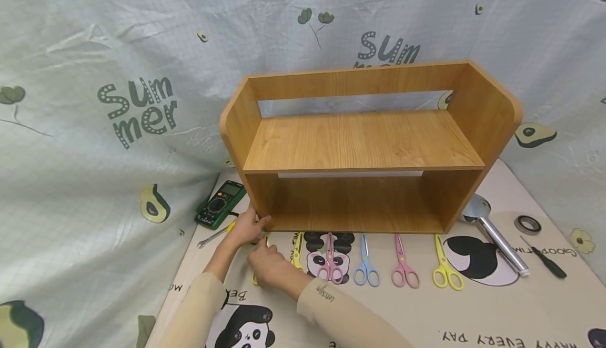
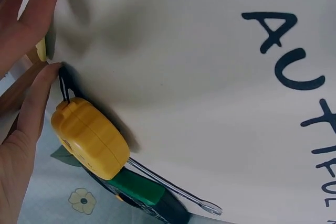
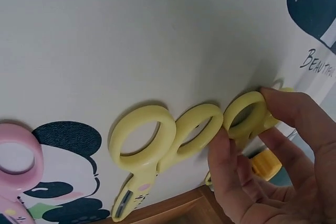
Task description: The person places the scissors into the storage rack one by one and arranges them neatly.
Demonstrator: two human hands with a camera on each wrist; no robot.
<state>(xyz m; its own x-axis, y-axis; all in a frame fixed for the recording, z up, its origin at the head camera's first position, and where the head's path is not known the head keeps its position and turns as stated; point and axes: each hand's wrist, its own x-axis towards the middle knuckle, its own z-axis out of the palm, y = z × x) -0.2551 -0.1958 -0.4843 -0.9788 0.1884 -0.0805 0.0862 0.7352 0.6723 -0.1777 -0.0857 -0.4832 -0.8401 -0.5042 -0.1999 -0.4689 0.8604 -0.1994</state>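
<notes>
My right hand (image 1: 272, 266) pinches a handle loop of yellow scissors (image 3: 249, 111) between thumb and fingers, just in front of the wooden shelf (image 1: 364, 140). Their blades are mostly hidden in the right wrist view. My left hand (image 1: 246, 228) rests at the shelf's lower left corner, its fingers mostly straight. In the left wrist view, one fingertip lies by the black cord of a yellow tape-measure-like case (image 2: 90, 137). Another pair of yellow scissors (image 3: 142, 145) lies right beside the held pair. Further along the row are pink scissors (image 1: 330, 264) and blue scissors (image 1: 364, 266).
More pink scissors (image 1: 401, 266) and yellow scissors (image 1: 445, 269) continue the row. A green multimeter (image 1: 220, 205) and a wrench (image 1: 210, 237) lie left of the shelf. Rightward are a metal-handled tool (image 1: 502, 243), a tape roll (image 1: 527, 225) and a screwdriver (image 1: 546, 261).
</notes>
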